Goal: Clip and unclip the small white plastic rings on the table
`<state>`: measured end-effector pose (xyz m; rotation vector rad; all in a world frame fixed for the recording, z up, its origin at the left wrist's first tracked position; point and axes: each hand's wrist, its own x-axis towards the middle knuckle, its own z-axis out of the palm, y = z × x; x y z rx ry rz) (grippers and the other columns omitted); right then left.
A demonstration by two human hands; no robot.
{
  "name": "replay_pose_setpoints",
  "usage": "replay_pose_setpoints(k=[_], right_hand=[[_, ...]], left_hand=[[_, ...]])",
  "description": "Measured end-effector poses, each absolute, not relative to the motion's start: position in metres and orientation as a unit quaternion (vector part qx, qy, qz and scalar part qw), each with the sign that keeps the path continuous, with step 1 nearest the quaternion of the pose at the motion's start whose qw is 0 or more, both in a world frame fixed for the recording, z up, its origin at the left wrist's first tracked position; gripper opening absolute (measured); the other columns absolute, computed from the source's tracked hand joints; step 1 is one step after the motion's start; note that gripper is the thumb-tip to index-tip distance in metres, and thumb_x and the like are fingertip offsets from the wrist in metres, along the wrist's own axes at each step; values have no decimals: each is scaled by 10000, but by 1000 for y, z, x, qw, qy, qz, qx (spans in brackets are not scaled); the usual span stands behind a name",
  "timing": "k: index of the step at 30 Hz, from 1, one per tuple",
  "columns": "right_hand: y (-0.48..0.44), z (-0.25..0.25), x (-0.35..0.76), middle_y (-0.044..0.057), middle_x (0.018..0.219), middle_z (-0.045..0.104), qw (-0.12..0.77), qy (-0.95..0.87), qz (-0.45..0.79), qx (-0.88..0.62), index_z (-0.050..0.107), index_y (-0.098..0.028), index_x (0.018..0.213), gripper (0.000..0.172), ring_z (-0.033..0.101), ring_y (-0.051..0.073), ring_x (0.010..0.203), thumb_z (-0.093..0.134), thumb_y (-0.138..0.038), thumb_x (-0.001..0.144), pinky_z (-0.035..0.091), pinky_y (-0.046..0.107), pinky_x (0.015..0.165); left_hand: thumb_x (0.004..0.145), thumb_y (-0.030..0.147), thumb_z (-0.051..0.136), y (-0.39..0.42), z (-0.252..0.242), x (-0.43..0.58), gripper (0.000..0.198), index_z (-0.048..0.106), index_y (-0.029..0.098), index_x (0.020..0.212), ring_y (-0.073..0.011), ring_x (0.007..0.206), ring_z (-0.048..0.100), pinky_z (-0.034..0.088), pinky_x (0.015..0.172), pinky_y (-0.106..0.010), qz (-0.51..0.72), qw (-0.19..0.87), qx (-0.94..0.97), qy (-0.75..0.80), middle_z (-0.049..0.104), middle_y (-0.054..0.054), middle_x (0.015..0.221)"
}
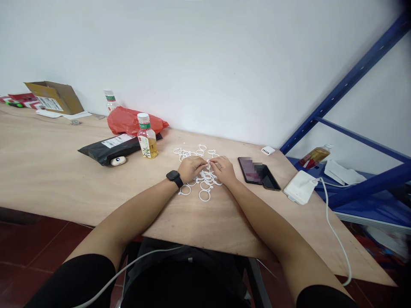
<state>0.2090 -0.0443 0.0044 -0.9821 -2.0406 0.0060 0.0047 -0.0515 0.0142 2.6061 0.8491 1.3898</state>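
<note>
White plastic rings with small eyelets, which look like curtain rings, lie in a loose pile on the wooden table. Over this pile my left hand, with a black watch on its wrist, has its fingertips pinched together. Close on its right, my right hand is pinched as well. A small white part, apparently of a curtain ring, shows between the fingertips of the two hands. Most of it is hidden by the fingers. Other rings spread behind and in front of the hands.
Right of the hands lie two phones, a white power bank with a cable and a white charger. At left are a tea bottle, black parcel, earbud case, red bag and cardboard box.
</note>
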Motion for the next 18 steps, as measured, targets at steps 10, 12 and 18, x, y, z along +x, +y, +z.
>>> replay_pose_setpoints(k=[10,12,18], right_hand=[[-21,-7,232,127,1444,479,191,-752,0,-631,508,-225,1378,506,399,355,1317,495,-439,920,326,523,1066],[-22,-7,230,116,1476,446,150,-759,5,-633,496,-261,1390,525,358,370,1350,471,-503,924,301,546,1072],[-24,-4,230,80,1180,659,178,-753,2,-634,676,-244,1078,265,544,271,1134,531,-382,903,371,415,988]], left_hand=[[934,287,524,-56,20,4,200,675,165,887,-170,800,638,479,774,-319,434,38,839,326,704,-65,854],[938,297,530,-55,19,4,204,681,167,894,-168,795,640,479,775,-318,434,42,840,324,708,-63,852],[940,331,544,-51,13,4,235,711,174,887,-165,801,652,482,779,-308,399,73,851,334,726,-59,867]])
